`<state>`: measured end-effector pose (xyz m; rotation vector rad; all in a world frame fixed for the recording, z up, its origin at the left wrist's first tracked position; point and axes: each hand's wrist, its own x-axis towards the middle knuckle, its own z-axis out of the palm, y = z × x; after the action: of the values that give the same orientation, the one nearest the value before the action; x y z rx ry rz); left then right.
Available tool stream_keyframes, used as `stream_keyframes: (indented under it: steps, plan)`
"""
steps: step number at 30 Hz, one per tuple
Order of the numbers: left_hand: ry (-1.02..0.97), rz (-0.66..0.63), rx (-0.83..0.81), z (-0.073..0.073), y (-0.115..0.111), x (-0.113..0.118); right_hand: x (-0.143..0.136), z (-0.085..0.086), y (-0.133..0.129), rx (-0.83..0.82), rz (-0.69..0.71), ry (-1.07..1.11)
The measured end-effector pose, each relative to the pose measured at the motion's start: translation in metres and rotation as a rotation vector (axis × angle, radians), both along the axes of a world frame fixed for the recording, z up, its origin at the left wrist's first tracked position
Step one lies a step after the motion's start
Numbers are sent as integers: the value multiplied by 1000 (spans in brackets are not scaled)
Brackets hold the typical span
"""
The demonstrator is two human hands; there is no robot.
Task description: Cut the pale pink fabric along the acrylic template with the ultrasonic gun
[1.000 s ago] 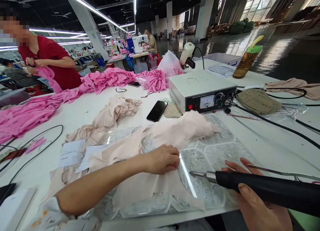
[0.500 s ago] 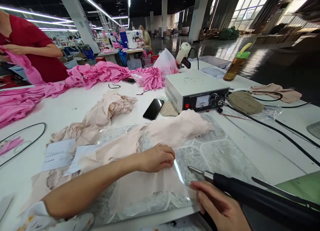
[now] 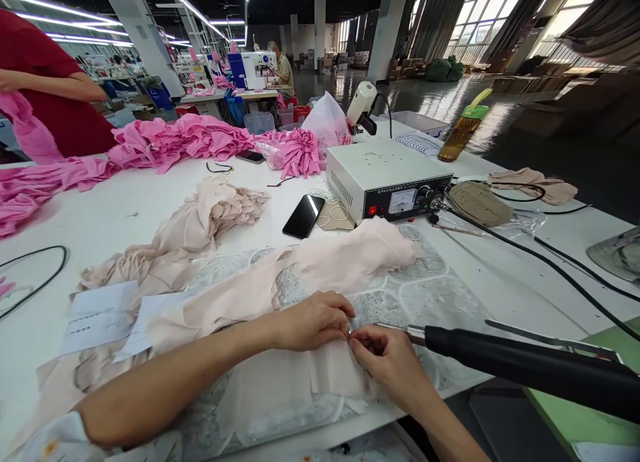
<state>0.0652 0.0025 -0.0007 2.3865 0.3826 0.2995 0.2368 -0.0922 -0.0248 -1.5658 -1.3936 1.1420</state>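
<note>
My left hand [image 3: 320, 321] is closed, its fingertips pinching the edge of a pale beige fabric piece [image 3: 285, 379] that lies flat on a grey marble-patterned sheet [image 3: 430, 302]. Right beside it, my right hand [image 3: 387, 362] pinches the same edge, thumb against forefinger, and the two sets of fingertips almost meet. A black-handled tool [image 3: 500, 349] with a metal front end extends in from the right; its tip passes behind my right hand and is partly hidden. More beige fabric [image 3: 355, 255] is spread just beyond my hands.
Behind stands a control box [image 3: 390, 175] with a dial, cabled to the right. A phone [image 3: 303, 215], a beige fabric heap [image 3: 215, 212], paper slips [image 3: 100, 315], pink fabric [image 3: 175, 139] and a bottle [image 3: 463, 132] lie around. A person in red [image 3: 55, 89] handles pink fabric at left.
My right hand has moved left and up from the fabric's right corner to my left hand, bringing the edge along. The left hand keeps its pinch. The view has shifted slightly.
</note>
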Motion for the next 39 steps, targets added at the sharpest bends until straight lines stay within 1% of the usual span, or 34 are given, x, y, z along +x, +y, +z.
stream_keyframes:
  steps: [6, 13, 17, 21, 27, 32, 39]
  plan:
    - [-1, 13, -14, -2, -1, 0, -1, -2, 4, -57, -2, 57]
    - [-2, 1, -4, -4, -1, -1, 0, -5, 3, -72, -21, 87]
    - [-15, 25, 15, -8, -1, -1, 2, -10, 1, -99, -14, 103]
    - [-31, 39, 32, -14, -2, 0, 1, -10, 1, -113, -18, 108]
    - [-76, 51, 21, -14, -3, 1, -2, -6, 1, -64, -58, 79]
    - [-91, 50, -4, -13, -1, 1, -3, -2, 0, -23, -54, 41]
    - [-107, 36, -15, -9, -2, 1, -8, -2, -1, 2, -90, 12]
